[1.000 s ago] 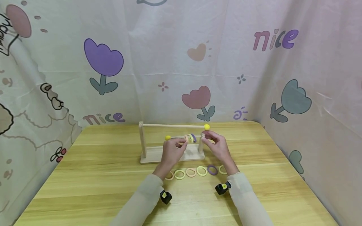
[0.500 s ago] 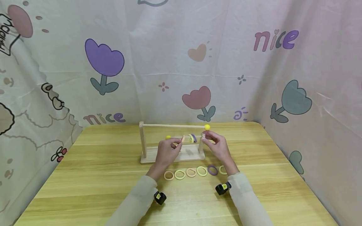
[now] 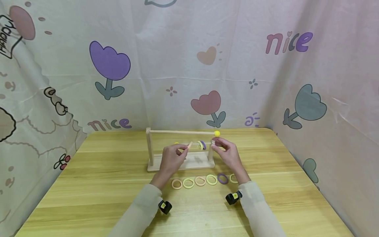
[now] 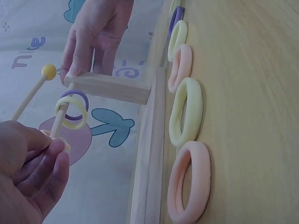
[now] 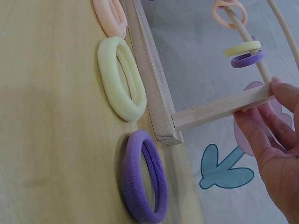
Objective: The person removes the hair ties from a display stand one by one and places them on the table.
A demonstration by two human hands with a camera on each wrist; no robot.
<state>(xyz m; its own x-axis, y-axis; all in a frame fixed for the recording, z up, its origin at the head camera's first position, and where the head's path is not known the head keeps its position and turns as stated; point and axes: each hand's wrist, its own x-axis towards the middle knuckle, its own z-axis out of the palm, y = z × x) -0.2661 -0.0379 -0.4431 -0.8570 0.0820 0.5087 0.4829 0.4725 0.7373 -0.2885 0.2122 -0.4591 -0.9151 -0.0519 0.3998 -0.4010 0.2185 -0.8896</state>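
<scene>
My left hand [image 3: 172,159] pinches a peach hair tie [image 5: 214,17] between thumb and fingertips. That tie encircles the lower rod [image 5: 243,31] of a wooden stand. Farther along the rod, toward the short post [image 5: 217,109], hang a pale yellow hair tie [image 5: 242,48] and a purple hair tie [image 5: 247,59], close together. My right hand [image 3: 228,152] grips the top of this post, thumb on one side and fingers on the other. In the head view, my left hand partly hides the rod's yellow end ball [image 3: 176,143].
A row of hair ties lies in front of the stand's base [image 3: 201,161], among them a peach one [image 4: 203,182], a yellow one [image 4: 198,112] and a purple one [image 5: 133,186]. An upper rod [image 3: 183,132] with a yellow ball [image 3: 217,133] extends from the tall left post [image 3: 150,148].
My left hand has slid left along the lower rod with the peach hair tie, away from the yellow and purple ones. The right hand stays at the post.
</scene>
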